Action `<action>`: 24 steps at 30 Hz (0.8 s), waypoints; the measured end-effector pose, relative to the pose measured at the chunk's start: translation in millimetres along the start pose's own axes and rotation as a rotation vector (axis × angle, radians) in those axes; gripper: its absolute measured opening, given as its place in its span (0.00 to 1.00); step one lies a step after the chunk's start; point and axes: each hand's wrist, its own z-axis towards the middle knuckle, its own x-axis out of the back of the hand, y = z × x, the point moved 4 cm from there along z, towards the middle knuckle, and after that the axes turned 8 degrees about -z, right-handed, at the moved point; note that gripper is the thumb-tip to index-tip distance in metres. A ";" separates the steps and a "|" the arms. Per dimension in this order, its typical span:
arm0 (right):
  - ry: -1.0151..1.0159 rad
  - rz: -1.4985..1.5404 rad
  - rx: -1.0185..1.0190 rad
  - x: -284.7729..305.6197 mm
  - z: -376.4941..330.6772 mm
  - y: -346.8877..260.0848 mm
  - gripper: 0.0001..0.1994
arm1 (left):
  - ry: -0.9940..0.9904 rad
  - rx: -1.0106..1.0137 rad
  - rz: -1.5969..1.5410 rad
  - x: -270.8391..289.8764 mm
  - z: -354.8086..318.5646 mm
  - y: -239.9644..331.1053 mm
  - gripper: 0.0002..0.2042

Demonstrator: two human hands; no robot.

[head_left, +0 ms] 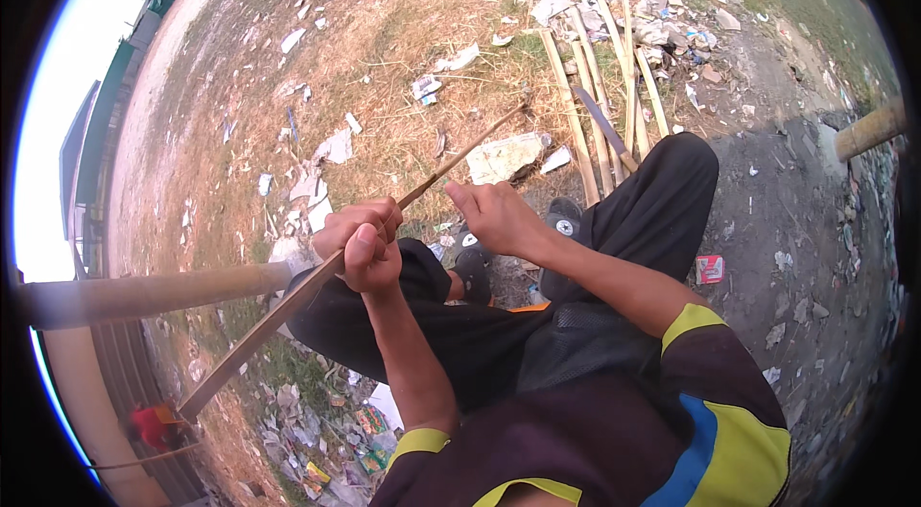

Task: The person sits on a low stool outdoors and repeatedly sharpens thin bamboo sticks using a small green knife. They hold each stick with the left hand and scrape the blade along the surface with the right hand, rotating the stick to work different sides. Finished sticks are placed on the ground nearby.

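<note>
My left hand [363, 243] is closed in a fist around a long, flat bamboo strip [259, 332]. The strip slants from the lower left, through the fist, to a thin dark tip at the upper middle. Just right of the fist, my right hand [499, 221] is close beside the strip, back up, its thumb side toward the strip. Its fingers are curled, and whatever is under them is hidden. Beyond my right knee, several pale bamboo strips [589, 94] lie on the ground. A long-bladed knife [602, 123] with a wooden handle rests across them.
A thick bamboo pole [163, 296] crosses at the left, and another pole [868, 131] stands at the right edge. Paper scraps and litter [331, 147] cover the dry grass. A pale slab [508, 158] lies ahead of my feet, and a small red packet [710, 269] right of my leg.
</note>
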 end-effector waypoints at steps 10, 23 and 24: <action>-0.027 -0.150 -0.032 -12.8 15.9 42.1 0.21 | 0.036 0.010 -0.038 4.7 -0.9 -2.6 0.20; 0.052 -0.078 0.054 -14.7 13.4 30.3 0.26 | 0.102 -0.023 0.013 9.7 -1.9 -0.6 0.19; 0.024 -0.045 0.049 -10.9 9.3 25.5 0.24 | 0.103 -0.023 0.013 7.6 -1.4 -0.6 0.19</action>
